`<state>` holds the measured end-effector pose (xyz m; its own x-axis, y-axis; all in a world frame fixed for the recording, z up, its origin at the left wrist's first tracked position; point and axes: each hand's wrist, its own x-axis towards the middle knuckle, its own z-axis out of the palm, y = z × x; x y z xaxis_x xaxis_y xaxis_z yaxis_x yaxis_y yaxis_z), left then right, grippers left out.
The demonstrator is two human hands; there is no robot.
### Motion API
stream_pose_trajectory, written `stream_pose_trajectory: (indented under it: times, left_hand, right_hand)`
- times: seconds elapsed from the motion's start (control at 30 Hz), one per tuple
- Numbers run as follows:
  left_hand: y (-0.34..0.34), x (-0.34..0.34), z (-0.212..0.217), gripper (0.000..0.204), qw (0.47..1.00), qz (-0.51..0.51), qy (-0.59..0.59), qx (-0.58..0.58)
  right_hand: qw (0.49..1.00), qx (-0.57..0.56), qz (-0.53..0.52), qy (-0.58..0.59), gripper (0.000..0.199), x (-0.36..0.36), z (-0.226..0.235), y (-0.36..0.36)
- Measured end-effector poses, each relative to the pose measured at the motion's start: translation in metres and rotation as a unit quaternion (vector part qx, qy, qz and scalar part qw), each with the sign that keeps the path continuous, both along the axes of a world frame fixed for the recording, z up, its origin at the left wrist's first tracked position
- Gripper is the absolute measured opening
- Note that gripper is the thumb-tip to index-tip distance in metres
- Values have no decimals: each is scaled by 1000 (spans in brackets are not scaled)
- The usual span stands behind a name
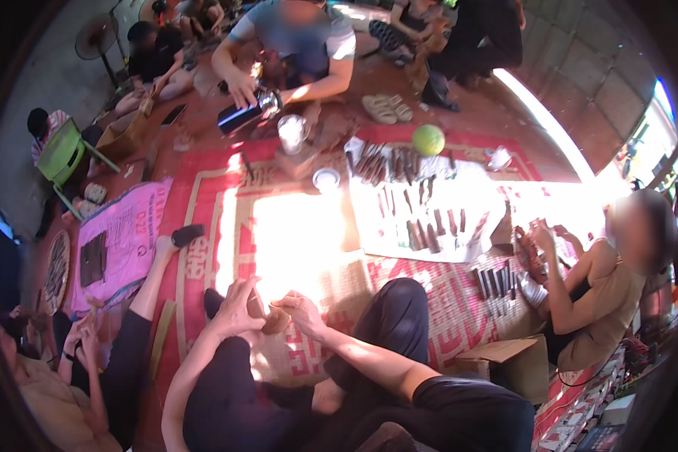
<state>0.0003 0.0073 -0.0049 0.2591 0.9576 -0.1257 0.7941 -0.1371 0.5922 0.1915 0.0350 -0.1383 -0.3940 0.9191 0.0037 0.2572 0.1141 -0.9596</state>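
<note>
My left hand point(237, 309) is raised over my lap, fingers curled and brought together. Facing it, my right hand point(301, 313) is closed in a pinch. What either holds is too small and washed out by glare to make out. A brownish rounded shape point(277, 322) shows just below and between my hands; its kind is unclear. Both hands are above a red and tan patterned mat point(331, 290), beside a patch of strong sunlight.
Several dark narrow pieces point(437, 226) lie on a white sheet point(365, 226) ahead, near a green ball point(429, 140). A glass mug point(292, 133) and small white dish point(326, 180) stand farther off. A cardboard box point(508, 365) is at right. People sit around the mat, on both sides and ahead.
</note>
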Motion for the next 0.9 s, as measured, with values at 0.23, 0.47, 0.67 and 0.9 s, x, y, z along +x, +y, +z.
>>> stream_pose_trajectory:
  times: [0.23,0.47,0.67,0.9]
  left_hand:
    - [-8,1,10,93,1000,-6,-22,-12]
    - [-8,-4,-10,97,999,18,-24,30]
    - [-1,-1,-6,99,1000,-12,-6,14]
    - [-6,0,6,97,1000,15,4,3]
  right_hand:
    - [995,59,-12,-74,28,-32,16,8]
    - [995,44,4,-85,24,0,18,-9]
    - [990,129,34,-50,22,-39,-4,27]
    - [998,-58,-1,23,19,-17,21,-15]
